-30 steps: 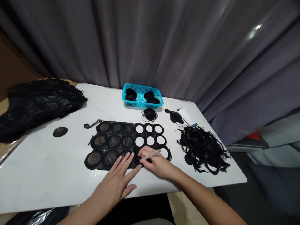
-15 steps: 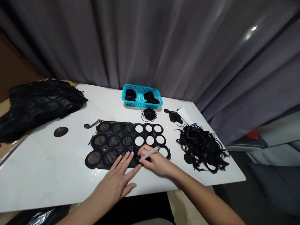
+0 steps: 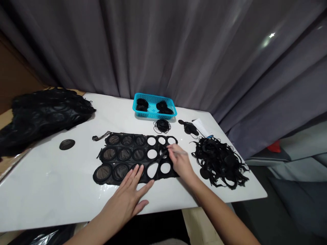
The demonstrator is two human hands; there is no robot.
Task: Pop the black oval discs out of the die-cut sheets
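Observation:
A black sheet [image 3: 145,145] with rows of rings lies on the white table. Its left half has dark-filled circles; the right half has open holes with white showing through. My left hand [image 3: 130,190] rests flat, fingers spread, its fingertips on the sheet's lower middle edge. Over the right half, my right hand [image 3: 180,161] is closed around a slim pale tool [image 3: 178,152], whose kind I cannot make out. A thin black strip [image 3: 161,156] stretches from its fingertips down to the hole at the lower middle.
A blue basket [image 3: 154,116] with black bundles stands at the back, with a black coil [image 3: 162,126] before it. Black scraps [image 3: 222,161] are heaped at right, below a blue-tipped white item [image 3: 201,128]. A black disc [image 3: 67,144] and a large black pile [image 3: 48,115] are left.
My right hand has moved up and to the right, drawing a black strip off the lower middle circle, where white now shows. My left hand has stayed in place.

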